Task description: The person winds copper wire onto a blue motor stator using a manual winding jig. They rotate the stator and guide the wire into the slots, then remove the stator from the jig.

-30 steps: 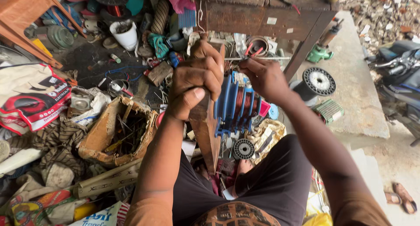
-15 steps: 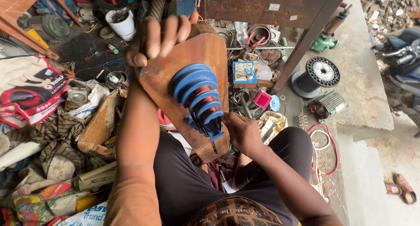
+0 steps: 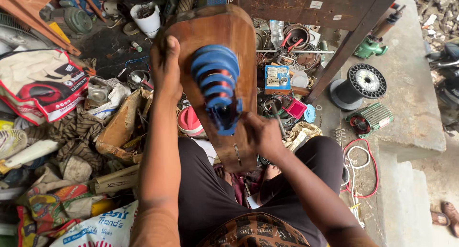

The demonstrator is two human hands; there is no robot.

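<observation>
- Wooden board [image 3: 239,32]: standing tilted over the lap, mid-scene, carrying the stepped blue coil former [image 3: 216,82]; judged step: working copper winding on the former.
- Left hand [image 3: 166,68]: gripping the board's left edge, fingers curled round it.
- Right hand [image 3: 258,134]: pressing near the former's near end; fingers blurred, cannot tell.
- Black spool [image 3: 364,82]: sitting far right.
- Room: clutter crowding left; dark table [image 3: 306,8] edging far side.

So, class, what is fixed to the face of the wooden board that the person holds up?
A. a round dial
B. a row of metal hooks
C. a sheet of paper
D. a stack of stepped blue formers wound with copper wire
D: stepped blue formers with coppery windings sit on the wooden board, held between the left hand and right hand.
</observation>
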